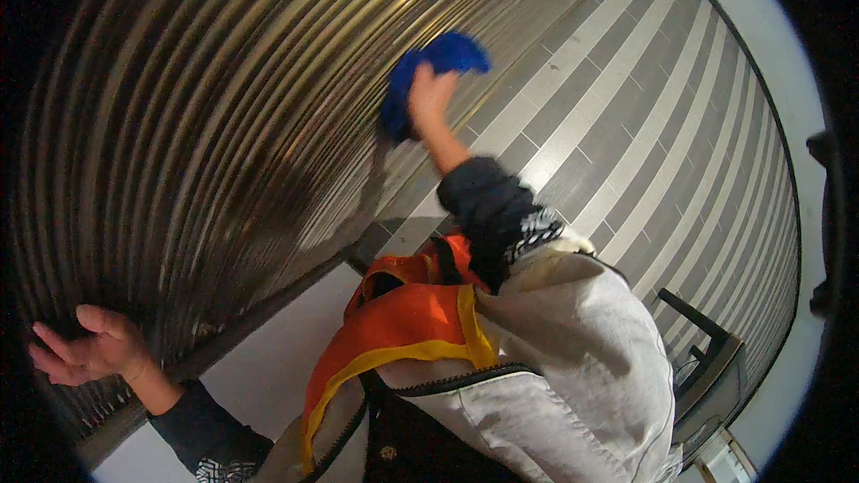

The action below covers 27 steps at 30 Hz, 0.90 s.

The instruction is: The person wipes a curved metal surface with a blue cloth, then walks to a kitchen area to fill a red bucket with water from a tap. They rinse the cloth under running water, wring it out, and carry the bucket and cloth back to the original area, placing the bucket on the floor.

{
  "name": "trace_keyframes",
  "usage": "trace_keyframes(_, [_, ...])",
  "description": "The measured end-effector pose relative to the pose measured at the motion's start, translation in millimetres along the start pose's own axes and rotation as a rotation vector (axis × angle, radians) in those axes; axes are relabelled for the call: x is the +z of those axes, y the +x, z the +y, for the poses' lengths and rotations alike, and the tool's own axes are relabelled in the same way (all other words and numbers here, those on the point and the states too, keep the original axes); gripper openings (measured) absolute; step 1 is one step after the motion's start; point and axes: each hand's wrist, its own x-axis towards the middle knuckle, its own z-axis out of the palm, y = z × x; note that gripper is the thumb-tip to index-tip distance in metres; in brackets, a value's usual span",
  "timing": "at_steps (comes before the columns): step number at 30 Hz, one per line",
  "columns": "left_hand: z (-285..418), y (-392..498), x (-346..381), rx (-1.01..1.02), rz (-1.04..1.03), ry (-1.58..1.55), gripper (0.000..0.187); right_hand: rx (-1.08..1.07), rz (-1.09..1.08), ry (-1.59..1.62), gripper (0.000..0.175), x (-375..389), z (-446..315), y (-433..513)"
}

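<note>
In the upper middle, my right hand (431, 99) grips a bunched blue cloth (402, 90). The cloth lies against a brownish, shiny ribbed panel (268, 67) that curves across the left half of the view. Hand and cloth are slightly blurred. Down at the lower left, my left hand (100, 349) has its fingers apart and holds nothing. It is close to the panel's ribs, but I cannot tell whether it touches them.
A floor of grey and pale striped tiles (577, 114) spreads along the panel's right side. A pale wall (772, 33) bounds it at the far right. Near the lower right stands a dark object with a bar-like handle (704, 362). My orange, yellow-edged garment (402, 322) hangs forward.
</note>
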Motion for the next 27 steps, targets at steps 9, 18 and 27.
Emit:
trace_keyframes(9, [-20,-15,7,0.035,-0.015,0.072,0.049,0.0,0.241,-0.188,0.05,12,14,80])
trace_keyframes(18, [-44,-44,17,-0.019,-0.051,0.221,0.052,0.29,-0.786,-0.283,0.023,16,-2,-291])
trace_keyframes(27, [-26,-20,20,-0.115,-0.13,0.196,0.045,0.378,-1.331,-0.14,0.047,-51,-30,-244])
